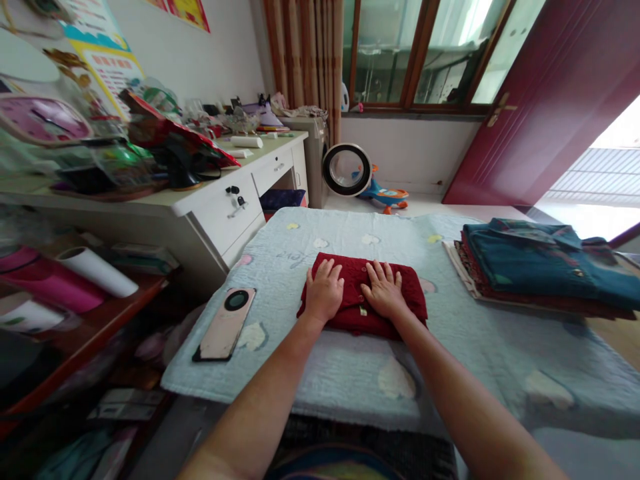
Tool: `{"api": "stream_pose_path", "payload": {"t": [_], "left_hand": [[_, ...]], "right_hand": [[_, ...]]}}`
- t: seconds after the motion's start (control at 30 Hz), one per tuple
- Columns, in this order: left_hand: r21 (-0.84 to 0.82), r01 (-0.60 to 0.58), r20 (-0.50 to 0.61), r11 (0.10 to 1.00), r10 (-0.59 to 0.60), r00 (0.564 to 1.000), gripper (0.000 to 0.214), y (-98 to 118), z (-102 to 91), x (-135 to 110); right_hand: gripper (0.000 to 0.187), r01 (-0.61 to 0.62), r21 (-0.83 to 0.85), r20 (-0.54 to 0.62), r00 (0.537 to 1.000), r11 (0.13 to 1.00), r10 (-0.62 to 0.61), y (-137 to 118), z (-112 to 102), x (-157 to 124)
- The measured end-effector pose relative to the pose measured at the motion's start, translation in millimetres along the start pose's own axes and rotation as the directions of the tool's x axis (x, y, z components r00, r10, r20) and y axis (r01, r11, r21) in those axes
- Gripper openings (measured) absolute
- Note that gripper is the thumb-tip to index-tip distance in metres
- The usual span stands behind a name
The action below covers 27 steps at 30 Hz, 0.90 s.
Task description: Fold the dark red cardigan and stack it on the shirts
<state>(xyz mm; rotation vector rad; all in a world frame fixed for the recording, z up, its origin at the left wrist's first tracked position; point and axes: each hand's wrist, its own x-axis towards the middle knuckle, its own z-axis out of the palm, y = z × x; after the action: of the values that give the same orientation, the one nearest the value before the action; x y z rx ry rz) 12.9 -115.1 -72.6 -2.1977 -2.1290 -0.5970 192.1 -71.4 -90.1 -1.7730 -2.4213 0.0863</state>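
Observation:
A dark red garment with buttons [354, 312], folded into a flat rectangle, lies in front of me on a light blue cloth [345, 380] patterned with hearts. Flat on its left part rests my left hand [325, 290], fingers stretched out. On the right part my right hand [384, 290] lies with its fingers spread, and a row of buttons and a small pale label show between the two hands. Neither hand grips the fabric. To the left, a pinkish phone [227, 328] lies face down on the cloth.
A stack of folded clothes [525, 257], a blue denim piece on top, sits at the table's right. Left stands a white desk [233, 213] crowded with things, beside a reddish shelf [100, 327]. Behind are a washing machine with its round door open [347, 148] and a red door [520, 100].

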Motion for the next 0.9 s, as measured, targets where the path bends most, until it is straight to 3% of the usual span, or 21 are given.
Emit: {"api": "stream_pose_path", "payload": {"t": [0.13, 0.23, 0.33, 0.47, 0.6, 0.73, 0.9], "left_hand": [[0.039, 0.047, 0.102, 0.998, -0.051, 0.993, 0.054, -14, 3.9, -7], [0.057, 0.059, 0.129, 0.997, -0.066, 0.989, 0.054, -12, 2.6, -7], [0.093, 0.037, 0.061, 0.995, -0.043, 0.997, 0.048, 2, -6.7, 4], [0.021, -0.108, 0.029, 0.994, 0.107, 0.994, 0.044, 30, -11.2, 32], [-0.087, -0.051, 0.153, 0.995, 0.064, 0.986, 0.048, 41, 12.2, 45], [-0.105, -0.013, 0.164, 0.994, 0.03, 0.986, 0.049, 36, 36.1, 39], [-0.09, -0.005, 0.198, 0.996, 0.022, 0.98, 0.057, 37, 40.8, 37]], "right_hand": [[0.064, 0.001, -0.019, -0.01, 1.0, 1.0, -0.001, -1, 1, -1], [0.064, 0.0, -0.028, -0.03, 1.0, 1.0, -0.001, -1, 2, -1], [0.064, -0.003, -0.025, -0.03, 1.0, 1.0, 0.002, -1, 2, -1], [0.064, -0.011, -0.015, -0.009, 1.0, 1.0, 0.011, -1, 2, 0], [0.064, -0.006, -0.002, -0.023, 1.0, 1.0, 0.006, 0, 3, 0], [0.067, -0.041, 0.052, -0.013, 0.999, 0.998, 0.042, 3, 5, 3], [0.063, -0.093, 0.273, -0.069, 0.991, 0.957, 0.116, 8, 2, 6]]}}
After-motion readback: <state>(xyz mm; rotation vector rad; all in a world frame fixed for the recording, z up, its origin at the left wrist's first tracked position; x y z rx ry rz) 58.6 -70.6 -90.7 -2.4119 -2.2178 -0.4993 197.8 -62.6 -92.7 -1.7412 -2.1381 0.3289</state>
